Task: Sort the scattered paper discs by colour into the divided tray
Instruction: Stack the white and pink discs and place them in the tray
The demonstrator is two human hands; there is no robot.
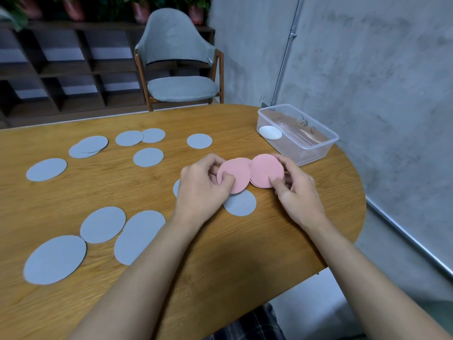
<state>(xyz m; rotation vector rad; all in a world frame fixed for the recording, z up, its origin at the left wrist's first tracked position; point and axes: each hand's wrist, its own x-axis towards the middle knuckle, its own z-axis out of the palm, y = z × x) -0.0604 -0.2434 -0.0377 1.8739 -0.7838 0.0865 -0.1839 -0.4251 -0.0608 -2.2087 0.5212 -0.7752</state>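
My left hand (201,190) pinches a pink paper disc (236,171) just above the table. My right hand (297,192) pinches a small stack of pink discs (266,170) right beside it, and the two overlap slightly. A blue-grey disc (241,203) lies on the table under my left hand. Several more blue-grey discs (103,224) are scattered over the left half of the wooden table (220,253). The clear plastic tray (318,153) stands at the table's far right with one white disc (270,132) inside.
A grey upholstered chair (179,62) stands behind the table's far edge. Dark shelving runs along the back left. A concrete wall with a metal conduit (285,55) is close behind the tray. The table's rounded right edge drops off beside my right arm.
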